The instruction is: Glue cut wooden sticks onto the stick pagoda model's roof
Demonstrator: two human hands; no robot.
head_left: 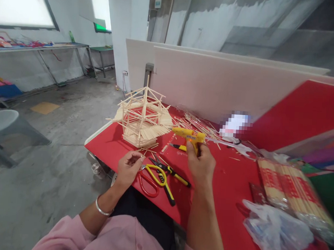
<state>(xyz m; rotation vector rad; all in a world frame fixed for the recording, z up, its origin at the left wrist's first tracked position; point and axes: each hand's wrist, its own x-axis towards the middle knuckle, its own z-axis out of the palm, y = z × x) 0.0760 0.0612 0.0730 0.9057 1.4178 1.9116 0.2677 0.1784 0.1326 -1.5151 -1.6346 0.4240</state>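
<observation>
My right hand (pixel 201 161) grips a yellow hot glue gun (pixel 187 134), its nozzle pointing left at a model built of thin wooden sticks (pixel 143 119). The model has an open, pointed roof frame over a stacked, many-sided base. Just in front of it, my left hand (pixel 129 167) is closed with thumb and fingertips together; what they pinch is too small to make out. Scissors with one red and one yellow handle (pixel 152 180) lie beside that hand. Under them rest black-and-yellow pliers (pixel 171 172). A yellow-and-black tool (pixel 178 147) lies below the glue gun.
Loose sticks (pixel 188 120) are scattered behind the glue gun on the red tabletop (pixel 222 188). Packed bundles of sticks (pixel 290 185) and a clear plastic bag (pixel 276 229) lie at the right. A pale board (pixel 215 82) stands behind. A grey stool (pixel 5 130) is on the floor at left.
</observation>
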